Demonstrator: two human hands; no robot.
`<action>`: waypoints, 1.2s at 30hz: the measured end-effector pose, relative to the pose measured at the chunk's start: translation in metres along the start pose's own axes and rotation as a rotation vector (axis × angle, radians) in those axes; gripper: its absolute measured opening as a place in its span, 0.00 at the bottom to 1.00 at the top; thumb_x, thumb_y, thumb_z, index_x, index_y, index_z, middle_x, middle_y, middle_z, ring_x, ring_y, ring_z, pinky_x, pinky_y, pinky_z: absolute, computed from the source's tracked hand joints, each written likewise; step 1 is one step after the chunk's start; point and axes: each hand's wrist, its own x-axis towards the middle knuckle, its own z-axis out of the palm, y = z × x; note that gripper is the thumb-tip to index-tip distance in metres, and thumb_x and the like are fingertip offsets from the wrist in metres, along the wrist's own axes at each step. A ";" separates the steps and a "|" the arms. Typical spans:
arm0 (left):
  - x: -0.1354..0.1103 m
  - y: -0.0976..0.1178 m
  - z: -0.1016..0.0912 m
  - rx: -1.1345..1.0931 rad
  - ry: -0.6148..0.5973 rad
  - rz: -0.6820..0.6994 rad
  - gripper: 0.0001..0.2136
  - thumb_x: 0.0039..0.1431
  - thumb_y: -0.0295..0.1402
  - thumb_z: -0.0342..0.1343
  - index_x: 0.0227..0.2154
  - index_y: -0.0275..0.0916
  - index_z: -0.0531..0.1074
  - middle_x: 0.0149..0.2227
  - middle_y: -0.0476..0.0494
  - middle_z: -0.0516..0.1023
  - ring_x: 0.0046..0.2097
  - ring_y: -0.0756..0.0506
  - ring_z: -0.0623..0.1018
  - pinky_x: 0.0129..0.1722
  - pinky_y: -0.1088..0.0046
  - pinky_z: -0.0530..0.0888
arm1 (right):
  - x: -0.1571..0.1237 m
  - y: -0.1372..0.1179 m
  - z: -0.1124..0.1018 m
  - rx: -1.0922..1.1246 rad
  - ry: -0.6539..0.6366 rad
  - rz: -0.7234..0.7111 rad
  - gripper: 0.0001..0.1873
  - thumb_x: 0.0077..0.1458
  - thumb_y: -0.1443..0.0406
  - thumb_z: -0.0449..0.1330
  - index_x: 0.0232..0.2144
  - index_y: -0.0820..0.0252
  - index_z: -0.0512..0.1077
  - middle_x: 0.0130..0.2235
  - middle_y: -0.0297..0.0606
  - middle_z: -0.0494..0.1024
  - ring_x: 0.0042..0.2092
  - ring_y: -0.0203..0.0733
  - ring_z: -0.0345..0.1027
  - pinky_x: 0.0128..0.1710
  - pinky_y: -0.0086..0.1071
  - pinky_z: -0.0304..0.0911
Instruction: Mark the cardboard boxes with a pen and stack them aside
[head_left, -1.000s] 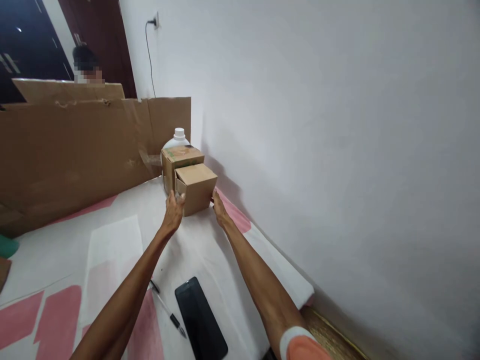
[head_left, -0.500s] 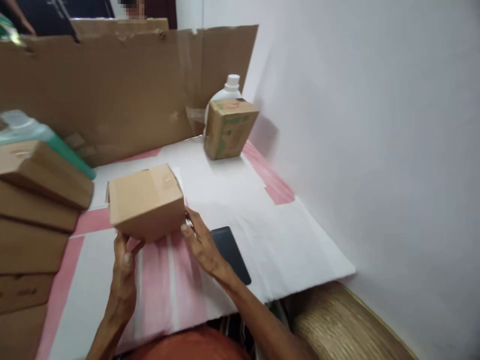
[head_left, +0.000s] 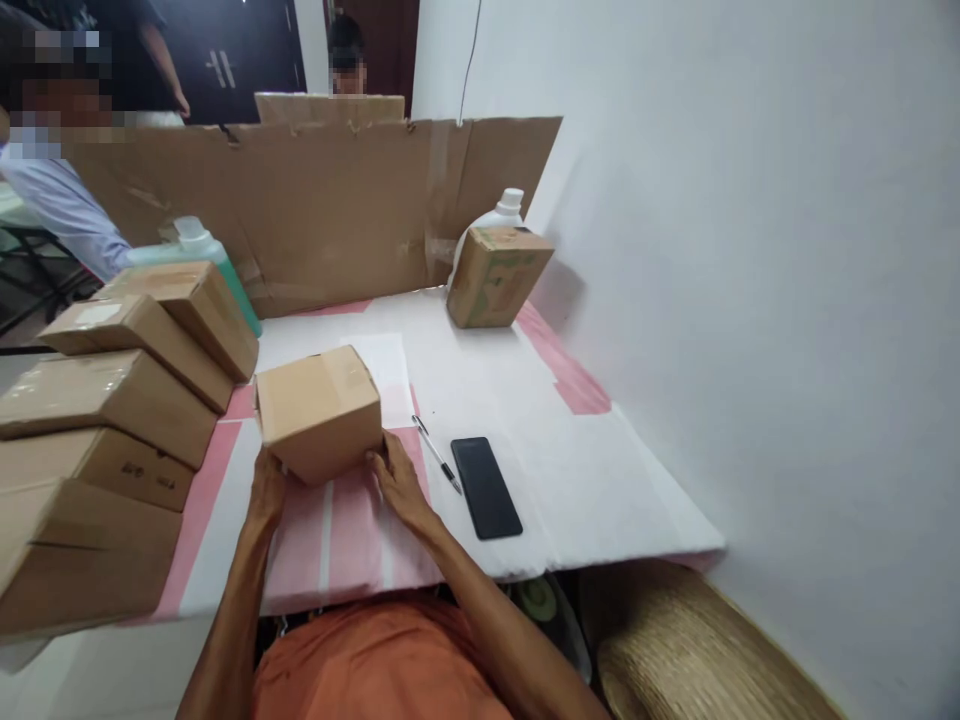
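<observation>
A small plain cardboard box (head_left: 319,410) sits close in front of me on the white and pink table cover (head_left: 555,470). My left hand (head_left: 268,490) grips its lower left side and my right hand (head_left: 397,483) presses against its lower right side, fingers closed on the box. A second small box with green print (head_left: 495,275) stands at the far end by the wall, with a white bottle (head_left: 504,208) behind it.
A pen (head_left: 437,455) and a black phone (head_left: 486,487) lie right of my hands. Several flat cardboard boxes (head_left: 112,400) are stacked at left beside a green bottle (head_left: 202,250). A cardboard screen (head_left: 322,200) closes the back; people stand behind it. A woven seat (head_left: 690,650) is lower right.
I lifted the plain box from beside the printed box at the far end and brought it toward me; it now rests near the front edge between both hands.
</observation>
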 end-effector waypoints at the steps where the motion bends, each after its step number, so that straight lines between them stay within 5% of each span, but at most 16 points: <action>1: -0.005 0.003 -0.002 0.014 -0.009 -0.001 0.33 0.69 0.62 0.45 0.59 0.42 0.76 0.58 0.31 0.81 0.63 0.31 0.77 0.68 0.43 0.71 | 0.000 0.001 -0.001 0.019 0.007 0.006 0.30 0.67 0.47 0.59 0.62 0.56 0.72 0.61 0.49 0.76 0.63 0.56 0.68 0.68 0.53 0.61; 4: -0.037 0.017 -0.019 0.061 -0.012 0.010 0.34 0.69 0.62 0.48 0.63 0.42 0.74 0.62 0.32 0.78 0.65 0.33 0.76 0.70 0.44 0.68 | -0.006 -0.001 -0.009 0.092 -0.023 0.046 0.28 0.67 0.42 0.58 0.52 0.57 0.76 0.50 0.43 0.81 0.51 0.50 0.74 0.53 0.44 0.72; 7: -0.076 0.035 -0.038 0.136 -0.029 0.071 0.32 0.67 0.59 0.56 0.65 0.44 0.73 0.59 0.35 0.80 0.58 0.35 0.80 0.64 0.49 0.74 | -0.016 -0.006 -0.014 0.147 -0.056 0.100 0.30 0.67 0.38 0.56 0.46 0.58 0.77 0.42 0.38 0.80 0.43 0.45 0.72 0.40 0.36 0.72; 12: -0.107 0.060 -0.042 0.240 -0.005 0.176 0.32 0.68 0.53 0.59 0.69 0.44 0.69 0.47 0.40 0.80 0.44 0.40 0.81 0.51 0.55 0.80 | -0.032 -0.019 -0.014 0.158 -0.032 0.140 0.36 0.64 0.35 0.57 0.55 0.56 0.77 0.49 0.42 0.82 0.51 0.49 0.74 0.46 0.39 0.73; 16: -0.107 0.068 -0.037 0.277 -0.051 0.242 0.28 0.72 0.50 0.55 0.68 0.42 0.71 0.48 0.39 0.80 0.47 0.40 0.80 0.53 0.58 0.78 | -0.044 -0.024 -0.019 0.155 -0.027 0.184 0.40 0.64 0.33 0.56 0.60 0.54 0.76 0.53 0.45 0.82 0.49 0.50 0.75 0.42 0.39 0.73; 20: -0.102 0.074 -0.038 0.273 -0.117 0.232 0.29 0.73 0.51 0.53 0.68 0.40 0.71 0.47 0.39 0.78 0.47 0.39 0.79 0.52 0.59 0.78 | -0.051 -0.027 -0.026 0.265 -0.076 0.262 0.45 0.65 0.30 0.50 0.57 0.58 0.79 0.37 0.40 0.80 0.34 0.44 0.73 0.30 0.34 0.66; 26: -0.086 0.089 -0.049 0.252 -0.108 0.283 0.36 0.68 0.62 0.52 0.68 0.41 0.70 0.56 0.37 0.78 0.50 0.37 0.79 0.55 0.57 0.76 | -0.051 -0.062 -0.039 0.394 -0.124 0.163 0.46 0.62 0.28 0.50 0.48 0.62 0.81 0.27 0.34 0.72 0.28 0.39 0.68 0.27 0.32 0.61; 31: -0.073 0.098 -0.055 0.239 0.079 0.167 0.27 0.65 0.61 0.57 0.49 0.40 0.78 0.44 0.42 0.82 0.44 0.40 0.80 0.50 0.62 0.76 | -0.055 -0.105 -0.049 0.410 -0.152 0.013 0.34 0.65 0.35 0.59 0.48 0.58 0.79 0.32 0.35 0.76 0.28 0.38 0.69 0.28 0.33 0.61; 36: -0.076 0.101 -0.056 0.241 0.160 0.048 0.24 0.65 0.60 0.54 0.36 0.43 0.76 0.34 0.47 0.80 0.38 0.43 0.79 0.43 0.67 0.77 | -0.057 -0.115 -0.050 0.281 -0.158 -0.049 0.27 0.61 0.41 0.68 0.48 0.55 0.79 0.31 0.31 0.74 0.30 0.38 0.65 0.30 0.33 0.61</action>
